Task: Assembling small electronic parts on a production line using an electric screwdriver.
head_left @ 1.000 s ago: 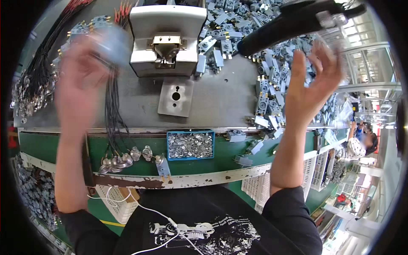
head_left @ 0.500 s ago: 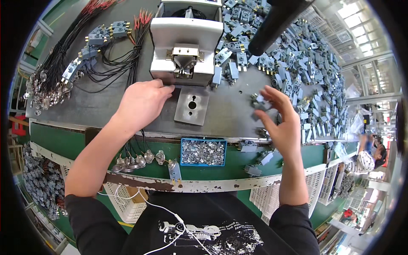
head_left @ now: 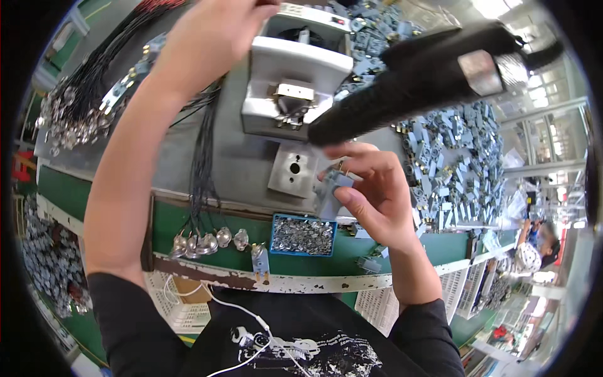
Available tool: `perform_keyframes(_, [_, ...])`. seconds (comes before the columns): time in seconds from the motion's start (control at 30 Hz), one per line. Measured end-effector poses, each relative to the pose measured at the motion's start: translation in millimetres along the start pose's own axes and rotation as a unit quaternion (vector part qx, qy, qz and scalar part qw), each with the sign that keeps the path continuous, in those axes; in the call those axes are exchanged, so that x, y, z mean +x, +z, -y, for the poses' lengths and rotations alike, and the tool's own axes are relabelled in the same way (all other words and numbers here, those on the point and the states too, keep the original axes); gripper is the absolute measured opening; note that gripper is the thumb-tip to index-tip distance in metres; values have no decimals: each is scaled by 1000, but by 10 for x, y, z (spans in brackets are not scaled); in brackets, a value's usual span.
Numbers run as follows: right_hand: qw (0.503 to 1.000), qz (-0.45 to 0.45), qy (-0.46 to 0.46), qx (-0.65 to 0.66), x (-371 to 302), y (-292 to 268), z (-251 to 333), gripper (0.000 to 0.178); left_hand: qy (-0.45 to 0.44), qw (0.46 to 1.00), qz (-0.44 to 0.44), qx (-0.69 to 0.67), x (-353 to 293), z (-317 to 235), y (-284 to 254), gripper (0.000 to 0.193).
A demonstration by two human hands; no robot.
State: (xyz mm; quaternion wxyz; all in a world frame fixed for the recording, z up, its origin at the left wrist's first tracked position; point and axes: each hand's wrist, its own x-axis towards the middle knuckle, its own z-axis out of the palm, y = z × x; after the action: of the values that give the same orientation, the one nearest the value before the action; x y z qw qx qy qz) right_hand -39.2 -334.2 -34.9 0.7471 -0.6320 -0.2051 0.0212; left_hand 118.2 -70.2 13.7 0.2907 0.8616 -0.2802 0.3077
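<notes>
The right hand (head_left: 375,195) is holding a small grey-blue block (head_left: 329,200), thumb and fingers closing narrowly around it. That block, slightly blurred, is hovering just right of a metal plate (head_left: 284,178) with holes and just beyond the far right corner of a blue tray's rim (head_left: 301,254); whether it is touching the plate's edge, I cannot tell. The tray is holding many small metal pieces. The left hand (head_left: 220,39) is reaching to the far side, its fingertips lying beside the far left corner of a white machine (head_left: 308,63); the upper edge is cutting off part of it, so I cannot tell whether it is gripping anything. A thick black cylinder (head_left: 402,97) is slanting across the scene above the right hand, covering part of the machine's right side. Farther right, a pile of similar blocks (head_left: 449,166) is spreading over the table (head_left: 242,169). On the left, black wires (head_left: 204,151) are running toward the near edge, where round metal parts (head_left: 202,244) are lying left of another single block (head_left: 259,259).
</notes>
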Motion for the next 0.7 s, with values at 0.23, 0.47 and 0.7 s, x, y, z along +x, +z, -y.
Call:
perform_keyframes(0.23, [925, 38, 78, -370, 12, 110, 27, 12, -33, 985, 166, 16, -557, -92, -313, 14])
perform_keyframes(0.47, [804, 4, -22, -595, 334, 256, -430, 18, 15, 862, 507, -3, -1321, -375, -563, 21])
perform_keyframes(0.7, [838, 55, 4, -542, 121, 232, -388, 43, 99, 878, 463, 64, -1538, -469, -478, 22])
